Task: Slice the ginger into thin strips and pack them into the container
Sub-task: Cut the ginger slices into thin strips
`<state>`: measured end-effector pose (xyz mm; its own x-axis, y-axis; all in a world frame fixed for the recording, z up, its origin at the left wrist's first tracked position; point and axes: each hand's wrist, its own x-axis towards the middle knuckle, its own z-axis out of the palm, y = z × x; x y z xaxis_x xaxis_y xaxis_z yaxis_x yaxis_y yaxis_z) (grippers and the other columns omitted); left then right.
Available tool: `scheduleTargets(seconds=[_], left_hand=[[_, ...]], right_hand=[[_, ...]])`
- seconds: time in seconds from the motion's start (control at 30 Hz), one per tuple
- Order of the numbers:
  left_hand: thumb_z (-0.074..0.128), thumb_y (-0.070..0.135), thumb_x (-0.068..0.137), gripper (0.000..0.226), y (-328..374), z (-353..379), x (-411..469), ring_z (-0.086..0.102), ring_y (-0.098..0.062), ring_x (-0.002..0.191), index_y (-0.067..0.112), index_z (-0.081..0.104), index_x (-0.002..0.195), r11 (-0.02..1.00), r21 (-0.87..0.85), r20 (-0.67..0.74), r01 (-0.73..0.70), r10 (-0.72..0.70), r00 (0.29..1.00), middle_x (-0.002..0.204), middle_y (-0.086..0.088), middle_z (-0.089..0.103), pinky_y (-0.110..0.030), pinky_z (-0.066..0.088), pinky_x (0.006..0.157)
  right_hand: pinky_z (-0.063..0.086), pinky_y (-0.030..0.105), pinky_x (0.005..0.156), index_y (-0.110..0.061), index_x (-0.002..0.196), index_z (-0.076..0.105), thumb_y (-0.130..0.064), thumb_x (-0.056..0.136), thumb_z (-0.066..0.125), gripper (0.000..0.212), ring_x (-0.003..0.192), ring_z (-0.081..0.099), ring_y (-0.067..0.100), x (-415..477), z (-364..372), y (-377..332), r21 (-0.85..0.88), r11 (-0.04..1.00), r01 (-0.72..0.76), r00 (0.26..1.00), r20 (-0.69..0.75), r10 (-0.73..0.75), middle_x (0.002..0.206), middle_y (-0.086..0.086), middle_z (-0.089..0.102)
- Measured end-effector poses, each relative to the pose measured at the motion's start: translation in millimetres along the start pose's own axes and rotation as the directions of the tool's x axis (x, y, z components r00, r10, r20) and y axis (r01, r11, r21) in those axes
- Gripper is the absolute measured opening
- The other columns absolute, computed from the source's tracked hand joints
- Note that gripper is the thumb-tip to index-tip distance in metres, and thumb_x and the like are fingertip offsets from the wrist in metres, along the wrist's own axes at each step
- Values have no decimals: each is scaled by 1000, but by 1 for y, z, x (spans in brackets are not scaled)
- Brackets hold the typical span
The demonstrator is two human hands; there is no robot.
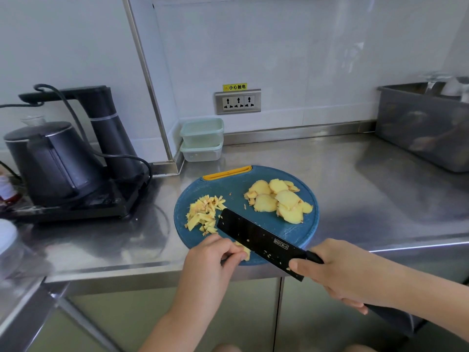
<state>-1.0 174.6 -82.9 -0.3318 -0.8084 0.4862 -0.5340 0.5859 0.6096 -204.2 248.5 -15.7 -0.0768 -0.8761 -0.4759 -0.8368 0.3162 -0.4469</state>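
Step in hand: the person is cutting a small ginger stack into strips at the near edge of the cutting board.
Left hand: the left hand is pinning the stack, its fingers curled and pinching it.
Right hand: the right hand is wrapping its fingers round the handle of the knife.
Doing it well: the blade is sitting just beside the left fingertips, so keeping them tucked and cutting narrow and even is probably what matters.
Ginger: strips are lying on the board's left, uncut slices on its right.
Containers: the containers are standing stacked at the back of the table, well apart from the board.
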Motion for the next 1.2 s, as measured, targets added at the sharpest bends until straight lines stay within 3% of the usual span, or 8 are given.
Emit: scheduleTargets(seconds=[0.17, 0.27, 0.4, 0.53, 0.67, 0.83, 1.07, 1.2], left_hand=[[80, 13, 72, 8, 1, 1, 0, 61, 1, 78, 19, 75, 73, 1000, 24, -8, -17, 17, 1000, 73, 14, 64, -11, 49, 67], [81, 12, 72, 10, 2, 2, -2, 62, -1, 72, 20, 74, 71, 999, 44, -16, -26, 27, 1000, 72, 13, 64, -13, 49, 66], [82, 12, 70, 15, 10, 2, -1, 58, -2, 56, 22, 72, 68, 989, 144, -15, -37, 40, 999, 67, 13, 59, -19, 48, 50], [86, 9, 64, 19, 15, 3, -1, 56, -3, 50, 22, 72, 64, 984, 173, -31, -36, 42, 999, 63, 12, 59, -24, 50, 43], [85, 10, 66, 18, 10, 2, 0, 55, -1, 51, 23, 72, 65, 989, 150, -13, -10, 12, 1000, 63, 13, 59, -20, 48, 54], [82, 11, 71, 14, 8, 2, 5, 50, 6, 54, 22, 74, 68, 991, 134, 27, 4, -8, 1000, 62, 19, 50, -4, 41, 64], [83, 10, 69, 19, 9, 3, 5, 53, 3, 56, 25, 72, 64, 990, 136, 7, 21, -22, 1000, 63, 14, 58, -14, 45, 71], [82, 12, 70, 16, 7, 2, 5, 54, 1, 56, 24, 73, 66, 993, 110, 26, 29, -32, 999, 64, 13, 60, -19, 46, 69]], right_hand=[[47, 23, 48, -20, 80, 49, -48, 98, 40, 34, 31, 47, 9, -2, 2, 0, -39, 999, 37, 999, -37, -38, 41, -2, 50], [43, 19, 41, -21, 83, 53, -48, 98, 40, 33, 31, 48, 8, -4, 5, -1, -59, 997, 41, 997, -68, -45, 55, -2, 50], [34, 13, 43, -25, 72, 47, -48, 98, 40, 36, 42, 44, 5, -2, 9, -2, -150, 987, 59, 987, -141, -80, 58, -5, 45], [32, 16, 45, -24, 67, 41, -50, 97, 40, 40, 47, 40, 6, -1, 13, -4, -195, 979, 53, 980, -177, -88, 58, -7, 44], [31, 17, 41, -22, 64, 39, -49, 97, 41, 44, 43, 36, 8, -4, 16, -6, -184, 982, 41, 981, -181, -75, 57, -7, 40], [32, 16, 41, -23, 67, 41, -50, 97, 40, 41, 44, 39, 6, -5, 12, -9, -214, 976, 28, 981, -181, -68, 57, -8, 42], [31, 17, 40, -22, 66, 38, -49, 98, 39, 42, 44, 36, 7, -6, 16, -11, -247, 969, 20, 981, -183, -67, 59, -7, 42], [40, 18, 46, -21, 78, 49, -49, 98, 39, 36, 53, 50, 7, -1, 12, -12, -301, 953, 23, 984, -164, -75, 68, -4, 54]])
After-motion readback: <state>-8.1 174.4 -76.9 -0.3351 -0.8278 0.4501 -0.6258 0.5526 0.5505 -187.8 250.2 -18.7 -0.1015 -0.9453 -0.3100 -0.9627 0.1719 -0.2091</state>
